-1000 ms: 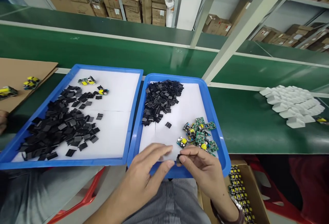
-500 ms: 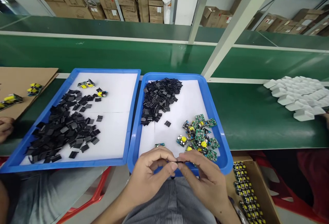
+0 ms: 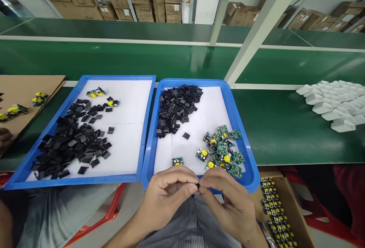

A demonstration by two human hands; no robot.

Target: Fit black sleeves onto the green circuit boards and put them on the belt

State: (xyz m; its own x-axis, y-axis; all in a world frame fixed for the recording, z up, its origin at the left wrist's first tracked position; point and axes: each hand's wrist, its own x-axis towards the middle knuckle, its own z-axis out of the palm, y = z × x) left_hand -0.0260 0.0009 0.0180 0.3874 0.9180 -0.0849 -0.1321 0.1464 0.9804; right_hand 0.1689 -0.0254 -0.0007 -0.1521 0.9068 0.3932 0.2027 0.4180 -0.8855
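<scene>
My left hand (image 3: 167, 198) and my right hand (image 3: 228, 202) meet fingertip to fingertip over the near rim of the right blue tray (image 3: 242, 134). Together they pinch a small black piece (image 3: 197, 186). In that tray lie a heap of black square pieces (image 3: 178, 107), one stray black piece (image 3: 186, 136), a cluster of small green circuit boards (image 3: 222, 149) with yellow parts, and a single board (image 3: 177, 161) just beyond my left fingers.
A second blue tray (image 3: 71, 88) to the left holds several black pieces and three small boards. A cardboard sheet (image 3: 25, 84) with boards and another person's hand (image 3: 4, 138) are far left. White plastic housings (image 3: 336, 105) lie right; a box of boards (image 3: 273, 214) sits below.
My left hand curled from flat on the tray to a pinch and both hands drew back toward me with the black piece. A single board came into sight where the hand lay.
</scene>
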